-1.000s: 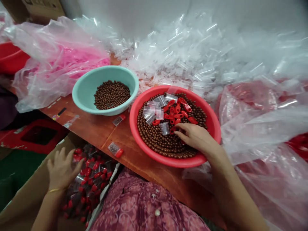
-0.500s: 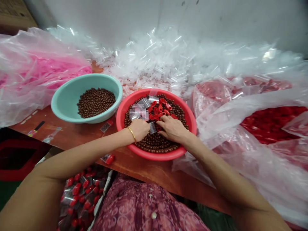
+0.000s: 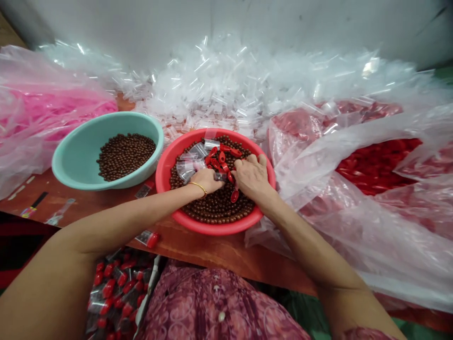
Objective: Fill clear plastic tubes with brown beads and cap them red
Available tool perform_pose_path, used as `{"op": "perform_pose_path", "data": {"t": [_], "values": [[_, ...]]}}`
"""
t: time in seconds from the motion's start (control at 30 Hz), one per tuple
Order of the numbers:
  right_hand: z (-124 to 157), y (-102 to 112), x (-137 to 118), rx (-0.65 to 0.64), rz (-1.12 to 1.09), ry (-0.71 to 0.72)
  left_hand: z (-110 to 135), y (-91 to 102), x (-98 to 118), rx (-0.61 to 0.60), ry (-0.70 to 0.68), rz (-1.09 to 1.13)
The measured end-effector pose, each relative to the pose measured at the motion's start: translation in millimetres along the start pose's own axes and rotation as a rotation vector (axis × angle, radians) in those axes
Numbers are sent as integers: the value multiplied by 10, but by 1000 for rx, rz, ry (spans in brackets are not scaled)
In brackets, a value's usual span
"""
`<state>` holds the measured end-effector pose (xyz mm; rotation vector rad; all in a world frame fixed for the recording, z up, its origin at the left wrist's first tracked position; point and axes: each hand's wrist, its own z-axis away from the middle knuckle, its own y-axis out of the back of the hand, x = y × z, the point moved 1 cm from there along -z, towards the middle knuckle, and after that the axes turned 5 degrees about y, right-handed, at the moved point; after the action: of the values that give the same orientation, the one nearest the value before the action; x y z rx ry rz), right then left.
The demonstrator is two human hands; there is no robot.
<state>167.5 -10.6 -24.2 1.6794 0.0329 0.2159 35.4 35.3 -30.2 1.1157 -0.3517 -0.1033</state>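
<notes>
"Where are the hands?"

"Both over the red basin [image 3: 215,229]. The left hand [image 3: 207,180] is pinched narrow on a clear tube [image 3: 220,176] above the brown balls [image 3: 215,208]. The right hand [image 3: 252,177] is bent just to its right, fingertips at the red caps [image 3: 222,158]; I can't tell whether it grips one."

"What has changed?"

"A second ago the left hand was spread over the box [image 3: 151,283] at the near left. Half a second ago it was already at the basin. One cap now lies apart, on the near side of the right fingertips."

"And the arms?"

"The left one reaches in from the near left, a gold bracelet [image 3: 203,189] at the wrist. The right comes from the near right, its wrist over the basin's right rim, back of the hand up."

"Any counts?"

"Two basins, the teal basin [image 3: 71,156] on the left also holding brown balls. Two filled tubes [image 3: 147,238] on the table [image 3: 208,245]: one between the basins, one at the near edge. The caps and loose tubes overlap too much to count."

"Farther out?"

"A heap of clear tubes [image 3: 219,89] on the far side, pink pieces [image 3: 67,106] in plastic at the far left, and one open plastic bag [image 3: 339,212] of red pieces [image 3: 375,165] on the right."
</notes>
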Motion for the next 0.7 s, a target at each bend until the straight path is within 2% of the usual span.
{"op": "perform_pose_path", "data": {"t": [0.1,0.17,0.27,0.37,0.43,0.53,0.6,0.7], "values": [[-6,45,4,-18,-87,-161,12,88,12,100,-45,23],[4,73,8,-16,-206,-259,111,163,-28,110,-156,-143],[30,91,23,73,-378,-272,302,185,-118,-14,-303,-477],[54,75,55,182,-507,-243,382,80,-147,-78,-350,-558],[63,60,79,230,-591,-237,324,-20,-98,-65,-394,-496],[66,48,109,244,-686,-222,113,-148,42,-22,-420,-305],[60,38,126,232,-719,-210,-47,-213,137,3,-383,-92],[39,-10,162,237,-769,-203,-225,-299,214,-29,-265,220]]}}
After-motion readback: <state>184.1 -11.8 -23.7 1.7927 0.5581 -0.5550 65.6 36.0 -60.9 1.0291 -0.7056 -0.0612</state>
